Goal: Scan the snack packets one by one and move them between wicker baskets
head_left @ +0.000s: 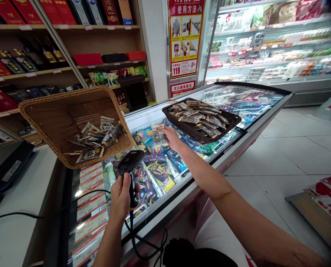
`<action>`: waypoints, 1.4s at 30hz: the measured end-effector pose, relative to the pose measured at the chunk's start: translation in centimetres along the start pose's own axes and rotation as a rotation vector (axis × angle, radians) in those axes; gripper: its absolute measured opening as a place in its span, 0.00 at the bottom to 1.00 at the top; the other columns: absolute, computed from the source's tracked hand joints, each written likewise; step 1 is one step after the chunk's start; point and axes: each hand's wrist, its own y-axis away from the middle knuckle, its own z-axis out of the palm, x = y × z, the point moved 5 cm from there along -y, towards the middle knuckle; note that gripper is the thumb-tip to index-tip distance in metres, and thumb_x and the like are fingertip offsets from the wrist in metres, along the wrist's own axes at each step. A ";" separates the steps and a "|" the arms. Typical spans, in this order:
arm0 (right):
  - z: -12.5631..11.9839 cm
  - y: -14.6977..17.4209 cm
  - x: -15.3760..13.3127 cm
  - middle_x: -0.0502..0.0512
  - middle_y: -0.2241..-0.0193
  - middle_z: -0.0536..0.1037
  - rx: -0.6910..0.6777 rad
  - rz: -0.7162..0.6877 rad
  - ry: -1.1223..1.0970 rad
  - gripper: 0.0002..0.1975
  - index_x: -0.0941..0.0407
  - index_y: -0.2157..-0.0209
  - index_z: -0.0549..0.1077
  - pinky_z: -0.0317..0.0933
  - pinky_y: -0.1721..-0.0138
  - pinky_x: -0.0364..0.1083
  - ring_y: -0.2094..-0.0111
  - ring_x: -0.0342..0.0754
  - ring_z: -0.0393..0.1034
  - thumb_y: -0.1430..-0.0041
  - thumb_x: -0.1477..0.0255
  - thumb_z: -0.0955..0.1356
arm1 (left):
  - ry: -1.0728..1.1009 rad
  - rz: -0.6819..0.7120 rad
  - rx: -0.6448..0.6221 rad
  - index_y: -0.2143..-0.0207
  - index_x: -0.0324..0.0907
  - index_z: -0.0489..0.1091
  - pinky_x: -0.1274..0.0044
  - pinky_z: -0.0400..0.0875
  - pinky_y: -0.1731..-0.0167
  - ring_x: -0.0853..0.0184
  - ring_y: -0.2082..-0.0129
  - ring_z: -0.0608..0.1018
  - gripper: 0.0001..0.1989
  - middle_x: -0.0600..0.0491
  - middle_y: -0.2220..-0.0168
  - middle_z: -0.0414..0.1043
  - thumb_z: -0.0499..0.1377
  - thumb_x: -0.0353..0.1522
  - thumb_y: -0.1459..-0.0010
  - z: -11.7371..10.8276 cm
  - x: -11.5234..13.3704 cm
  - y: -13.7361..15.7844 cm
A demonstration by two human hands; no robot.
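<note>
My left hand (121, 194) is wrapped round the handle of a black barcode scanner (131, 163), its head tilted up over the freezer. A cable runs from the scanner's base. With my right hand (169, 136) I pinch a small snack packet (159, 136), partly clear with dark contents, above the freezer glass. Just right of that hand, a dark woven basket (199, 139) is heaped with similar packets (200, 116). On the left, a larger tan wicker basket (51, 122) tilts towards me with a smaller pile of packets (98, 137) inside.
Under the baskets lies a glass-topped chest freezer (223, 155) full of colourful ice-cream packs, with price labels (90, 207) at its left end. Shelves of bottles and boxes (87, 59) stand behind. A lit refrigerated display (265, 52) is at back right. The scanner cable (146, 244) loops near my lap.
</note>
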 end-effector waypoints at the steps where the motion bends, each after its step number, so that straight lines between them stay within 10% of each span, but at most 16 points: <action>1: -0.1 -0.2 0.1 0.49 0.72 0.79 0.009 -0.011 -0.008 0.20 0.54 0.67 0.77 0.65 0.67 0.44 0.67 0.48 0.73 0.55 0.56 0.79 | -0.007 0.008 -0.014 0.63 0.41 0.74 0.78 0.67 0.84 0.69 0.83 0.73 0.31 0.55 0.79 0.72 0.59 0.61 0.39 0.1 0.1 0.1; 35: 0.8 0.4 2.1 0.48 0.68 0.74 0.090 0.010 0.050 0.16 0.54 0.64 0.71 0.67 0.67 0.42 0.68 0.44 0.70 0.46 0.60 0.76 | -0.124 0.045 -0.165 0.65 0.41 0.74 0.77 0.67 0.84 0.67 0.84 0.73 0.31 0.52 0.79 0.73 0.57 0.61 0.38 0.8 0.5 0.4; 42: -3.1 -3.0 -2.7 0.57 0.57 0.75 0.476 -0.167 0.132 0.09 0.53 0.53 0.65 0.72 0.59 0.46 0.60 0.48 0.74 0.34 0.69 0.66 | -0.033 -0.009 -0.103 0.63 0.41 0.72 0.77 0.67 0.85 0.68 0.84 0.72 0.31 0.55 0.79 0.71 0.59 0.61 0.40 0.4 -0.5 0.0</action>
